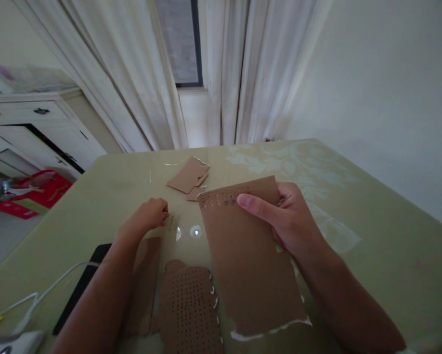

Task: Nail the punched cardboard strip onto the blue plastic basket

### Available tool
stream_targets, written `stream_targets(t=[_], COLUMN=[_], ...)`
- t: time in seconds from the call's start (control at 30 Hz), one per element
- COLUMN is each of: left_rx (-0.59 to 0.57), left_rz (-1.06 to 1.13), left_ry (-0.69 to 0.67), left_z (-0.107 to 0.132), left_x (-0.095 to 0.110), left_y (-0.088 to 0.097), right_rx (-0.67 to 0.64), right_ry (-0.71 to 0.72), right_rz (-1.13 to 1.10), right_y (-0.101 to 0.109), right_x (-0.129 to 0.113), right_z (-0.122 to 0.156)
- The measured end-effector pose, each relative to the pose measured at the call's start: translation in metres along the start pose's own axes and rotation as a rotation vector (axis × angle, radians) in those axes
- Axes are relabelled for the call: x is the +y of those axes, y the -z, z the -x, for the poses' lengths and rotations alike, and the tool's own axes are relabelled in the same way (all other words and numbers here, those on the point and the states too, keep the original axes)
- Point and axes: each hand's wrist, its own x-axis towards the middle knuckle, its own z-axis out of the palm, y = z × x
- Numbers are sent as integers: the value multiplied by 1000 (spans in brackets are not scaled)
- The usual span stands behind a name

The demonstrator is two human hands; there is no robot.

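My right hand (280, 214) grips the far right corner of a large brown cardboard sheet (246, 260), thumb laid on top beside a row of small punched holes. The sheet lies tilted over the green table (372, 246). My left hand (149, 216) rests on the table with its fingers curled together at some thin small metal pins (173, 222); whether it holds one is hard to see. A perforated brown cardboard piece (189, 305) lies near me between my forearms.
Smaller cardboard scraps (189, 176) lie farther back on the table. A dark flat device (82, 285) and a white cable (40, 295) sit at the left near edge. White curtains, a window and a white cabinet stand behind; red packaging lies on the floor at left.
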Motion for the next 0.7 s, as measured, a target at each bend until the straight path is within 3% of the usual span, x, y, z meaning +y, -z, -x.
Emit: stream_targets(t=[0.13, 0.2, 0.23, 0.33, 0.4, 0.53, 0.7], left_rx=[105, 219, 286, 644, 730, 807, 842], left_rz=[16, 73, 128, 577, 711, 771, 772], left_ry=[-2, -82, -163, -681, -932, -1013, -986], left_z=[14, 29, 39, 72, 91, 107, 104], left_x=[5, 14, 22, 53, 76, 101, 103], left_y=[12, 22, 27, 36, 37, 32, 28], right_rx=[-12, -19, -20, -30, -34, -59, -68], right_ry=[9, 17, 21, 11, -7, -54, -63], right_rz=[-37, -52, -56, -40, -25, -53, -55], right_y=[0, 0, 0, 1, 2, 6, 5], right_x=[4, 6, 7, 7, 8, 11, 14], right_z=[1, 0, 0, -1, -1, 0, -1])
